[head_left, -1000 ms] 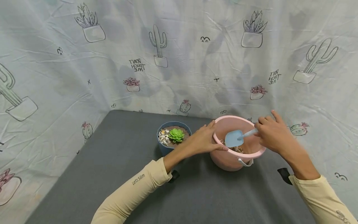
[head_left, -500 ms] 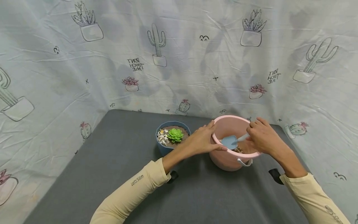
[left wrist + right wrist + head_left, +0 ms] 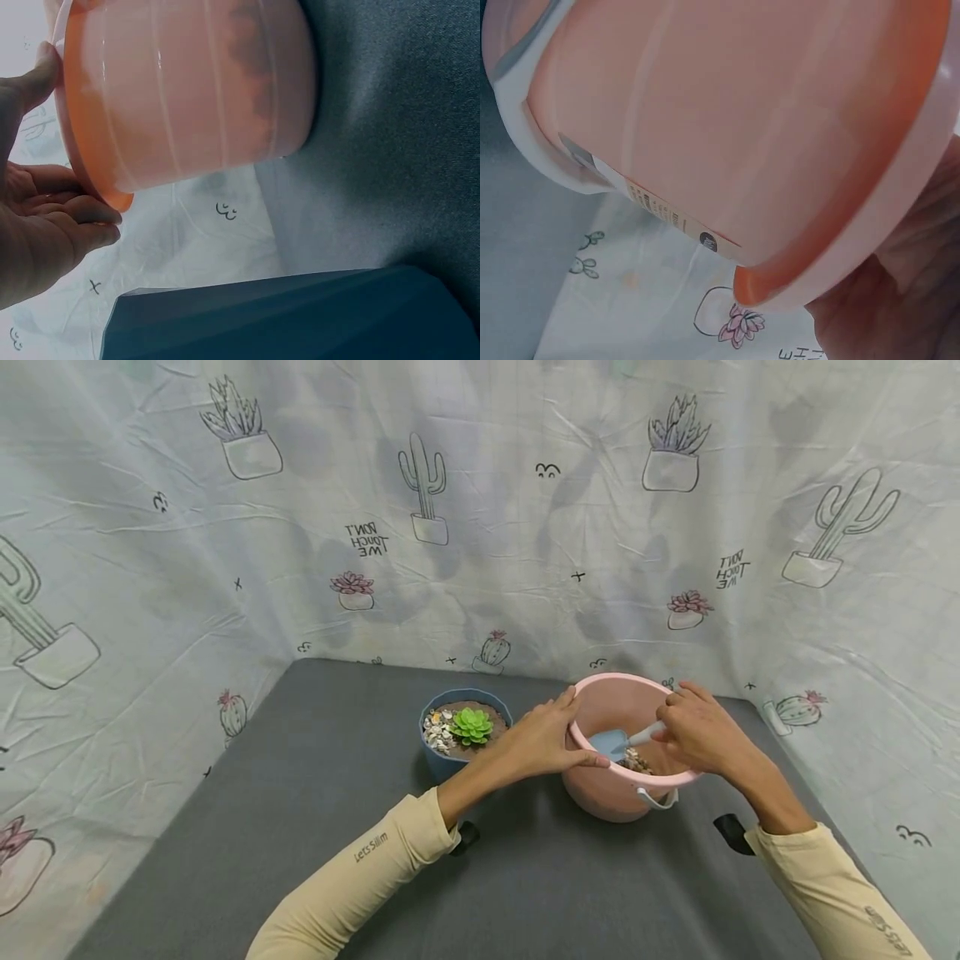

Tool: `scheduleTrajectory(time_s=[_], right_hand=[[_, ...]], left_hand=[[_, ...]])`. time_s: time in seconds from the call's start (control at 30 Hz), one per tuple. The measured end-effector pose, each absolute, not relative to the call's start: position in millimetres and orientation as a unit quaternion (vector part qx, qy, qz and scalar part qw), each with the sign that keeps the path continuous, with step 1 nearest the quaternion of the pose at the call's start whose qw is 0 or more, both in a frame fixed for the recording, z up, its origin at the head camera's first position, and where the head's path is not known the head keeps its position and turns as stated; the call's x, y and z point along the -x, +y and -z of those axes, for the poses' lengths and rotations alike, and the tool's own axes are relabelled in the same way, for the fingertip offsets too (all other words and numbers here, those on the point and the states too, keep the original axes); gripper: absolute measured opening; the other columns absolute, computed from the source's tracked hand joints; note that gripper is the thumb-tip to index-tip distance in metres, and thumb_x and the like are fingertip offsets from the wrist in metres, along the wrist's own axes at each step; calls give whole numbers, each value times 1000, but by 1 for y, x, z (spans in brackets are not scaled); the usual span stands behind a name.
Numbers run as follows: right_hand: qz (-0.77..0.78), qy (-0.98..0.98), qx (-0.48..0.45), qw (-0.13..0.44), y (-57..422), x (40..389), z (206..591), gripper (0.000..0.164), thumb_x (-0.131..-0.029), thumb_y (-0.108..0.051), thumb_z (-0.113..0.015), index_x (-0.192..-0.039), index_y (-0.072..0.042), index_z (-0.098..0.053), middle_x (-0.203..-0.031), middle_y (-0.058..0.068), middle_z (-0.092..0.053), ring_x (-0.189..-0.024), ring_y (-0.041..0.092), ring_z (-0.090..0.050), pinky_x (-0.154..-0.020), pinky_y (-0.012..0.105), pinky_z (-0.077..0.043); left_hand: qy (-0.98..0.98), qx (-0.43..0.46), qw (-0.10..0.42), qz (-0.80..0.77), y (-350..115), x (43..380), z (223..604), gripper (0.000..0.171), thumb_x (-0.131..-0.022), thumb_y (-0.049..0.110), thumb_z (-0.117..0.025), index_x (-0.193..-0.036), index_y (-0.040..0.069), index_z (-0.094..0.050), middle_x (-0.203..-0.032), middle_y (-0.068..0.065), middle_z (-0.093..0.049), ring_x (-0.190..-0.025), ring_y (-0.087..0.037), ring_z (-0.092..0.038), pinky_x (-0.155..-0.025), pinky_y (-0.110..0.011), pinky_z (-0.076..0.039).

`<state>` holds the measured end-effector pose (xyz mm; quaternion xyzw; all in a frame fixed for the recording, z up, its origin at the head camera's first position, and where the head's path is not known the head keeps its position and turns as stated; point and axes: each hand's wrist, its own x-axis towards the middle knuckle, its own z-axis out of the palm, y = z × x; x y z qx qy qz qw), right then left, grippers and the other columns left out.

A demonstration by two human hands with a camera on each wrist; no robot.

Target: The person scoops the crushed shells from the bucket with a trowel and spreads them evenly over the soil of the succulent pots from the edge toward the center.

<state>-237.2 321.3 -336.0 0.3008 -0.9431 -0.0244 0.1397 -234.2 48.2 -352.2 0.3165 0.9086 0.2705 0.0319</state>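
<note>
Fingers and thumb of the left hand (image 3: 542, 735) span the left part of the rim of a pink bucket (image 3: 611, 797), part-bent and gripping it. The right hand (image 3: 701, 731) is curled around the handle of a pale blue scoop (image 3: 609, 743), whose blade tilts down inside the bucket towards its left wall, beside some pebbles (image 3: 636, 762); whether it touches them cannot be told. The bucket stands upright on a gray table (image 3: 300, 793), close to the back edge and towards the back right corner, its white carrying handle (image 3: 660, 802) hanging on the near side. To the bucket's left, also close to the back edge, a blue pot (image 3: 447, 768) holds brown soil, a bright green succulent (image 3: 472, 725) and a patch of pale stones (image 3: 438, 732). Beyond the table hangs cactus-printed cloth (image 3: 510, 460).
</note>
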Motion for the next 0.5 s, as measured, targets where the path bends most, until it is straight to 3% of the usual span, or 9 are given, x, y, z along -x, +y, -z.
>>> scheduleTrajectory(time_s=[0.37,0.5], right_hand=[[-59,-952,-284,101,325,235,337,5,-86,-4,-76,-81,-1,-76,-76,5,-69,-78,30,-64,-116,67,-36],[-75,-949,-285,112,330,233,331,4,-86,-4,-78,-84,0,-77,-79,6,-68,-78,28,-62,-111,64,-41]], left_hand=[[907,-322,35,-269,49,234,354,102,-91,60,-75,-164,4,-31,-175,-15,-23,-153,-44,-41,-121,-55,-42],[909,-320,36,-263,48,235,353,103,-91,61,-74,-165,5,-30,-175,-15,-22,-153,-44,-40,-121,-56,-42]])
